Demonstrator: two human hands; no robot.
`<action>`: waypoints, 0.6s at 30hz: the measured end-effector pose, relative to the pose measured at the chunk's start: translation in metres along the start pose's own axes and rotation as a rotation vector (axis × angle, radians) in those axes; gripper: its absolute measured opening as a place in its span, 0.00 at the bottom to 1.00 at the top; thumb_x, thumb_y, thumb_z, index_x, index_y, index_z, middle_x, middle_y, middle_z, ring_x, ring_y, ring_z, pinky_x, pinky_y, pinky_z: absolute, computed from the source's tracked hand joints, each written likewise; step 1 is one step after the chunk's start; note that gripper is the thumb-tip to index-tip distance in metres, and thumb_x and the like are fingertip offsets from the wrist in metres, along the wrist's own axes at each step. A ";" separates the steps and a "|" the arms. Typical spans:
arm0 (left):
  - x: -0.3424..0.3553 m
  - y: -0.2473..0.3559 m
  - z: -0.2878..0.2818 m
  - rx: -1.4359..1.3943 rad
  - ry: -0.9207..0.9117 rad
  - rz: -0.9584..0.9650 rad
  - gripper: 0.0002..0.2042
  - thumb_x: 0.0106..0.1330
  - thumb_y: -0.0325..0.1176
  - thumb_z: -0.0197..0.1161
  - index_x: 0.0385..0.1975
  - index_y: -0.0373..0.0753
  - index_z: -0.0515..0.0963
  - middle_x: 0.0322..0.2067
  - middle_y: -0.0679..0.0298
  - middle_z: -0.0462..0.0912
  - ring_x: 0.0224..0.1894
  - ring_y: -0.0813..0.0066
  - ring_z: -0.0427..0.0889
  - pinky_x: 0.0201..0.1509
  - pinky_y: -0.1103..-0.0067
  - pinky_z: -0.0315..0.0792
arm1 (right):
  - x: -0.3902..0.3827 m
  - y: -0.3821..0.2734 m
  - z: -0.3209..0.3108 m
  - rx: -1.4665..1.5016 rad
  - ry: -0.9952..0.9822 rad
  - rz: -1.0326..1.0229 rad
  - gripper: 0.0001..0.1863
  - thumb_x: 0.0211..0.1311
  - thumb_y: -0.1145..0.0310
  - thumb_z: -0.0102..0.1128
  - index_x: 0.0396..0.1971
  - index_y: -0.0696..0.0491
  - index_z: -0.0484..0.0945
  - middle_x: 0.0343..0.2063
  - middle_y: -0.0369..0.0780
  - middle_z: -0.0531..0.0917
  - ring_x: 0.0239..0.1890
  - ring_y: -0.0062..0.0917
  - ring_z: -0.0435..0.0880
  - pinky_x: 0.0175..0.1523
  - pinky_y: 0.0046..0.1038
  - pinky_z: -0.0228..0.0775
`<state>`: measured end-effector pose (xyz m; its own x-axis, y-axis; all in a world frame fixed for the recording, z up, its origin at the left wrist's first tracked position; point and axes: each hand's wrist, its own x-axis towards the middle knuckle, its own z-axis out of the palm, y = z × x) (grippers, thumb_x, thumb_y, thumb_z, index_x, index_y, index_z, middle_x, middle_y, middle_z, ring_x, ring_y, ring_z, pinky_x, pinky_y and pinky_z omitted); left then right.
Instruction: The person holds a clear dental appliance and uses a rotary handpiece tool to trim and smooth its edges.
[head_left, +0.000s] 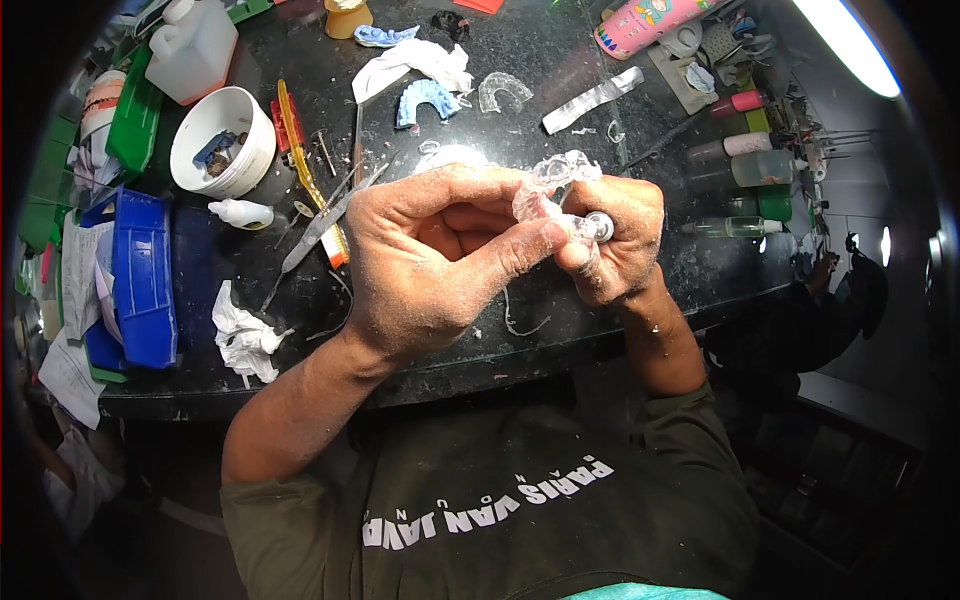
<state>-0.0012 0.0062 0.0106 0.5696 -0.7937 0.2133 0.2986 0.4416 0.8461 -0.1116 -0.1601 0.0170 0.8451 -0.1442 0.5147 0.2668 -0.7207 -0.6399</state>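
Note:
Dust covers both of my hands, which meet above the dark bench. My left hand (415, 255) pinches a clear dental tray (533, 203) between thumb and fingers. The tray is arch-shaped and transparent, with a powdery surface. My right hand (625, 235) is closed around a handpiece with a round silver end (598, 227), close against the tray; most of the tool is hidden by the fingers. Beyond the hands lie a blue dental arch mould (426, 102) and another clear arch tray (503, 91).
A white tub (222, 142) with scraps stands at the left, near a blue bin (142, 275). A metal spatula (318, 236) and crumpled tissue (246, 333) lie beside my left arm. Several bottles (762, 168) line the right side. A white strip (592, 100) lies at the back.

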 end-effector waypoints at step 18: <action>0.003 -0.004 0.001 0.034 -0.090 0.142 0.14 0.58 0.15 0.65 0.45 0.26 0.79 0.41 0.53 0.81 0.44 0.71 0.82 0.50 0.78 0.78 | 0.001 -0.002 0.000 0.041 -0.048 0.005 0.30 0.49 0.40 0.69 0.17 0.55 0.73 0.11 0.37 0.68 0.13 0.25 0.69 0.19 0.25 0.58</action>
<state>-0.0014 0.0019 0.0086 0.5334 -0.7589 0.3735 0.1930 0.5391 0.8198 -0.1112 -0.1586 0.0182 0.8675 -0.1146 0.4840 0.2802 -0.6914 -0.6659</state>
